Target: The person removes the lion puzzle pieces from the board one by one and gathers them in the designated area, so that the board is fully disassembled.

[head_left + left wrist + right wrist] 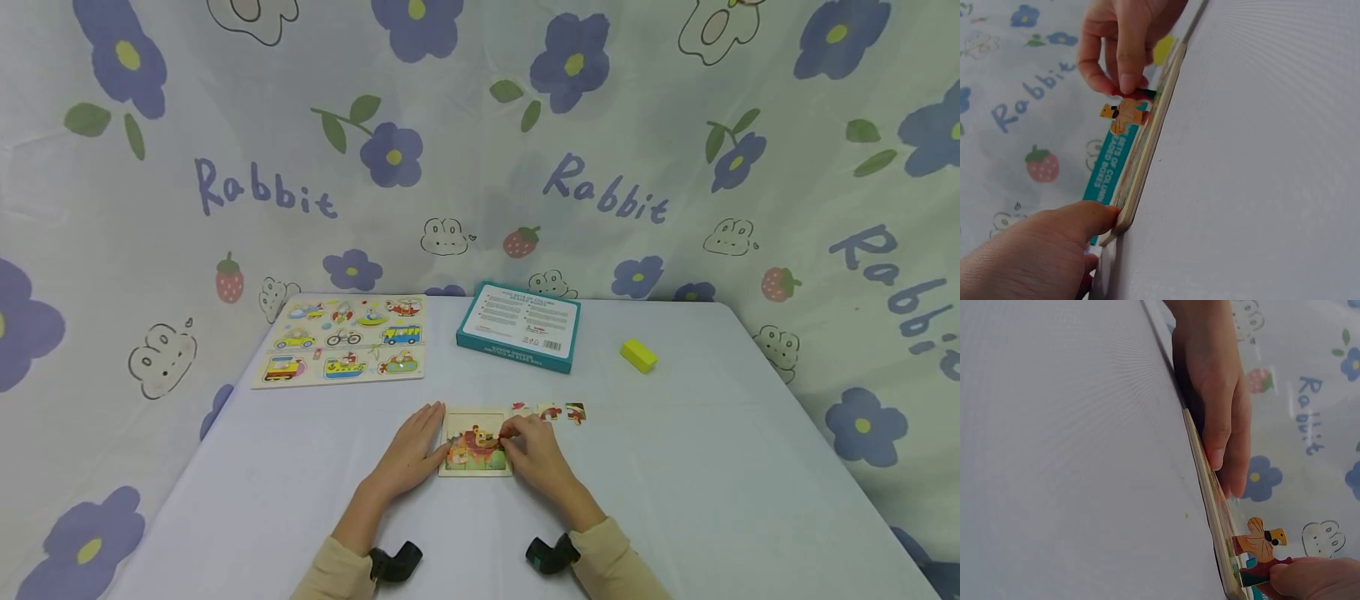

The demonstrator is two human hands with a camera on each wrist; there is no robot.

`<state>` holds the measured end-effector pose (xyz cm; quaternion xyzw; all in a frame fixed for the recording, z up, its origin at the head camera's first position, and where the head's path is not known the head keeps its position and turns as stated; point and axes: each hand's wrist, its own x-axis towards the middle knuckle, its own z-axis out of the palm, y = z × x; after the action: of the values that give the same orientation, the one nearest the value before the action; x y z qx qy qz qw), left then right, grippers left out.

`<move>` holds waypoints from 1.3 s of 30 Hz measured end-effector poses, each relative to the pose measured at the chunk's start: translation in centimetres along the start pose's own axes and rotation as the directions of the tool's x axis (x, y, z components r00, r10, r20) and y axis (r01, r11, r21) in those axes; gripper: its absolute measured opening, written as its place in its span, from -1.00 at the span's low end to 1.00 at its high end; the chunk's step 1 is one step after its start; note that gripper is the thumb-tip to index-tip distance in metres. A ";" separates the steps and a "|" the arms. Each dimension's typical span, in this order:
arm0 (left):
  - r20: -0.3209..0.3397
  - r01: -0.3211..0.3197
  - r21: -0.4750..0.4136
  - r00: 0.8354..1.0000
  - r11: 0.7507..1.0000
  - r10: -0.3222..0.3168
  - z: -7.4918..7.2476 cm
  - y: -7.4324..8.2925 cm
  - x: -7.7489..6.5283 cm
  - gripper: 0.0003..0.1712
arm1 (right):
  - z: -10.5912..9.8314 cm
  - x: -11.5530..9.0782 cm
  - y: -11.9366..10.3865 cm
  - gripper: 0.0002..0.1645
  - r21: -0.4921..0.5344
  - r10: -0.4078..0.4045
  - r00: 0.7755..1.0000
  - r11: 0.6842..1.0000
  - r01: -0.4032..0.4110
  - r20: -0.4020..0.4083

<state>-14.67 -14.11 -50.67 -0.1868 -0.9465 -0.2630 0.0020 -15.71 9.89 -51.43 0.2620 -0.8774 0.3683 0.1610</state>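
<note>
A small wooden jigsaw tray (476, 420) lies flat on the table, its lower part filled with colourful pieces and a strip of bare wood at its top. My left hand (411, 450) rests along the tray's left edge with fingers extended, the thumb touching the rim. Between thumb and fingertips, my right hand (538, 454) pinches a jigsaw piece (1259, 547) with an orange and yellow animal picture. In the left wrist view that piece (1127, 115) stands tilted up over the tray's right part. Whether its lower edge touches the other pieces is hard to tell.
Loose jigsaw pieces (575, 412) lie just beyond my right hand, one partly hidden. Farther back are a vehicle picture board (360, 360), a teal and white box (517, 325) and a yellow block (639, 356). A patterned curtain (480, 150) hangs behind the table.
</note>
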 end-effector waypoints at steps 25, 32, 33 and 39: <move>-0.001 0.015 -0.003 1.000 1.000 -0.015 0.1 -0.1 -0.1 -0.31 | -3.6 0.2 1.1 -0.83 0.011 0.188 0.981 0.982 -0.188 -0.040; 0.000 0.015 -0.002 1.000 1.000 -0.015 0.2 -0.2 -0.1 -0.31 | -5.1 0.1 1.5 -0.83 0.010 0.272 0.962 0.962 -0.272 -0.001; -0.001 0.015 -0.002 1.000 1.000 -0.015 0.2 -0.2 -0.1 -0.31 | -5.3 0.1 1.6 -0.82 0.005 0.280 0.960 0.960 -0.281 0.001; -0.002 0.015 0.000 1.000 1.000 -0.015 0.2 -0.2 -0.1 -0.31 | -5.7 0.0 2.2 -0.82 -0.018 0.300 0.954 0.954 -0.300 0.000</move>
<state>-14.64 -14.22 -51.00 -0.1794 -0.9480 -0.2630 0.0008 -16.44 15.38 -48.80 0.1249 -0.9105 0.3802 0.1043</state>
